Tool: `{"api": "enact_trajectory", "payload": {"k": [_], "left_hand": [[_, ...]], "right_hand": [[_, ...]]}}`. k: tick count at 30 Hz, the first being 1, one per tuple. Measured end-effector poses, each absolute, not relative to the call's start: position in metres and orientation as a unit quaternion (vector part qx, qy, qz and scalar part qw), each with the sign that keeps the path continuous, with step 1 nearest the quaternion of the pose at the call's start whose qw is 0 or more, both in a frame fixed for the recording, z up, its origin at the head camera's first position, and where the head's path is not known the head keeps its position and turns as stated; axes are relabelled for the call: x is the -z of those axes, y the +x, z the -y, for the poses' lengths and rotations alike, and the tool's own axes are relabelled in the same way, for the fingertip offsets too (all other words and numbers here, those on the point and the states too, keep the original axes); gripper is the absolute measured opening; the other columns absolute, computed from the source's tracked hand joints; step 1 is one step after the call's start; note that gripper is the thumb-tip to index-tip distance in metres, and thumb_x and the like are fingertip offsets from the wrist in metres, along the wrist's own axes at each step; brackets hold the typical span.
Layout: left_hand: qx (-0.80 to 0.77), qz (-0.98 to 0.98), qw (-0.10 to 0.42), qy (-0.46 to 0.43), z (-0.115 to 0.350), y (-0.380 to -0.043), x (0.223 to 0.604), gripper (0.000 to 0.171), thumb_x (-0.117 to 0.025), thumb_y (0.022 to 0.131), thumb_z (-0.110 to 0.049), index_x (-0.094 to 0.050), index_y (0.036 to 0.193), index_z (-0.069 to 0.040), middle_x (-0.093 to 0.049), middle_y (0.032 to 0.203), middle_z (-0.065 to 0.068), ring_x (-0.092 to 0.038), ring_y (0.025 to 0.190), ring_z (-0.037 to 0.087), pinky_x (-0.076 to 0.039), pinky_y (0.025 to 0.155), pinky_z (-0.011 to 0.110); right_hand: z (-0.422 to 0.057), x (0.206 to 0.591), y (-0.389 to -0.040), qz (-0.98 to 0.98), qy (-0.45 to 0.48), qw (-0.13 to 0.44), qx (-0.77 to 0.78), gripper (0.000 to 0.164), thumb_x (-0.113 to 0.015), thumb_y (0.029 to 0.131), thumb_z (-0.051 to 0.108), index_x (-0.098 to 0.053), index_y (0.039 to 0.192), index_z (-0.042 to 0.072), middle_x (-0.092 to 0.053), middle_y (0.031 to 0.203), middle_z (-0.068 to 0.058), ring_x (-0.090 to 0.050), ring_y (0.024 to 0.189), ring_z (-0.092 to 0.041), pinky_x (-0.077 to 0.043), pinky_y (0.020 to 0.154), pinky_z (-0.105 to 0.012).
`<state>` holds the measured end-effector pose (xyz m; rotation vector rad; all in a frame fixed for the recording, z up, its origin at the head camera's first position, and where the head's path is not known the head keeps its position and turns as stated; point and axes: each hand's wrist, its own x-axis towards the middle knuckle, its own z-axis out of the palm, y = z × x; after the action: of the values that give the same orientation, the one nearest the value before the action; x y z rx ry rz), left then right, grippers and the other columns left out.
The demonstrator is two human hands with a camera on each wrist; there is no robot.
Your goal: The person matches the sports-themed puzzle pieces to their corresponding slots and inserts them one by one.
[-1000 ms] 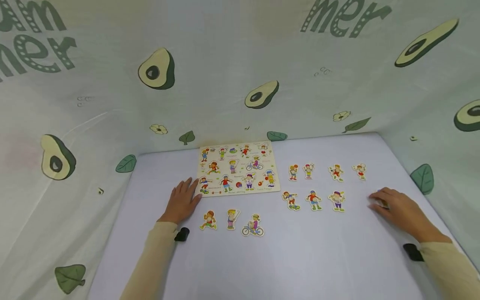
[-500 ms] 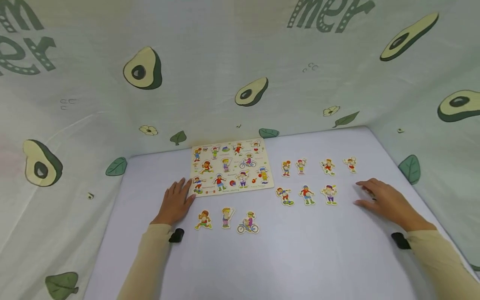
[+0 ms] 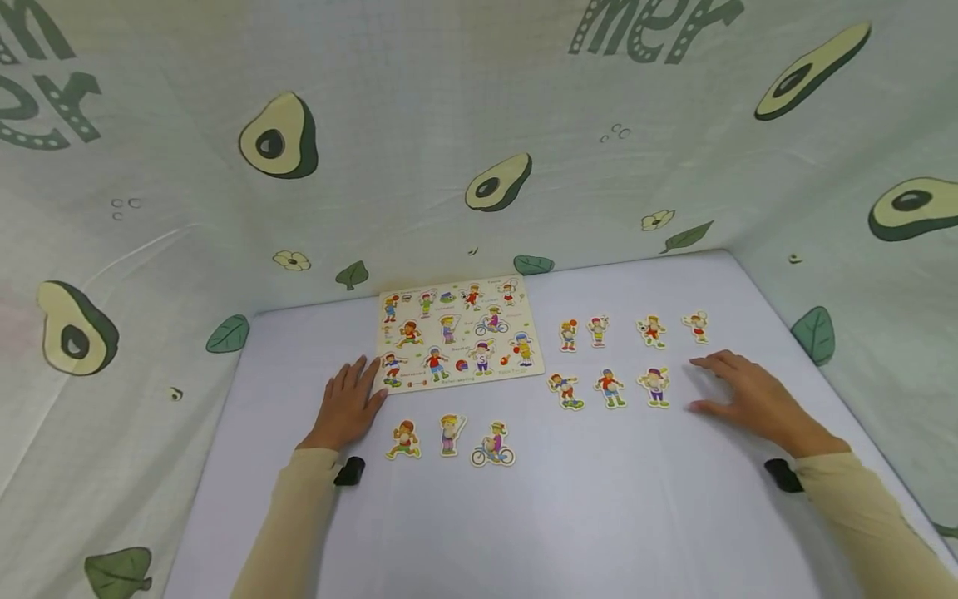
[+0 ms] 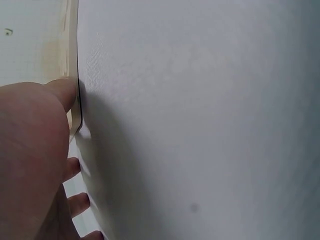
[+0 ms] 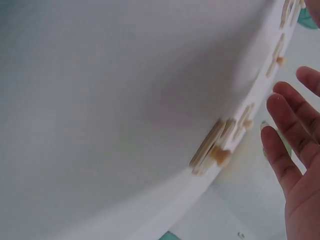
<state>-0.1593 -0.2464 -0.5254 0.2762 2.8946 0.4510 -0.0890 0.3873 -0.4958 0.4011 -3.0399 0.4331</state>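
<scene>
A pale puzzle board (image 3: 533, 333) printed with sports figures lies at the back of the white table. My left hand (image 3: 343, 406) rests at its front left corner; in the left wrist view the thumb (image 4: 62, 92) touches the board's edge (image 4: 72, 45). To the right of the board lie several loose figure pieces, among them a batter in a cap (image 3: 655, 388) and a tennis player (image 3: 696, 327). My right hand (image 3: 759, 405) is just right of the batter, fingers extended and holding nothing. Small knobs stick up from the pieces (image 5: 212, 150) in the right wrist view.
Three more pieces lie in front of the board: a runner (image 3: 405, 439), a figure with a stick (image 3: 450, 435) and a cyclist (image 3: 494, 445). An avocado-print cloth (image 3: 389, 183) hangs behind and beside the table.
My right hand has moved left toward the loose pieces, its fingers spreading apart. The left hand stays at the board's corner. The head view has shifted slightly.
</scene>
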Motion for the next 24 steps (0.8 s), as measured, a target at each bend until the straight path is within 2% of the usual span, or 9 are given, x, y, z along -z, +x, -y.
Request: {"api": "enact_trajectory", "payload": {"k": [7,17,24], "left_hand": [[-0.153,-0.979,0.103,0.092,0.246,-0.158,0.523,0.070,-0.050,0.113,-0.033,-0.020,0.168,-0.002,-0.015,0.173,0.027,-0.008,0.159,0.053,-0.005,0.126,0.070],[-0.155,-0.978,0.105,0.095,0.244,-0.158,0.522,0.071,-0.049,0.113,-0.034,-0.020,0.167,0.001,-0.015,0.173,0.027,-0.009,0.158,0.053,-0.006,0.126,0.070],[-0.152,-0.979,0.104,0.092,0.244,-0.158,0.521,0.071,-0.050,0.113,-0.033,-0.019,0.167,0.001,-0.015,0.173,0.027,-0.008,0.158,0.053,-0.005,0.126,0.070]], "right_hand": [[-0.369,0.498,-0.097,0.976,0.166,0.026,-0.137,0.066,-0.096,0.078,0.025,-0.068,0.132,-0.002,-0.066,0.124,-0.023,-0.065,0.112,-0.046,-0.053,0.093,-0.065],[-0.350,0.502,-0.106,0.966,0.221,0.043,-0.127,0.050,-0.094,0.079,0.016,-0.075,0.123,0.001,-0.070,0.112,-0.012,-0.070,0.100,-0.035,-0.058,0.086,-0.057],[-0.340,0.500,-0.108,0.959,0.244,0.068,-0.126,0.031,-0.090,0.082,0.008,-0.079,0.110,0.002,-0.070,0.100,-0.007,-0.067,0.087,-0.026,-0.057,0.075,-0.048]]}}
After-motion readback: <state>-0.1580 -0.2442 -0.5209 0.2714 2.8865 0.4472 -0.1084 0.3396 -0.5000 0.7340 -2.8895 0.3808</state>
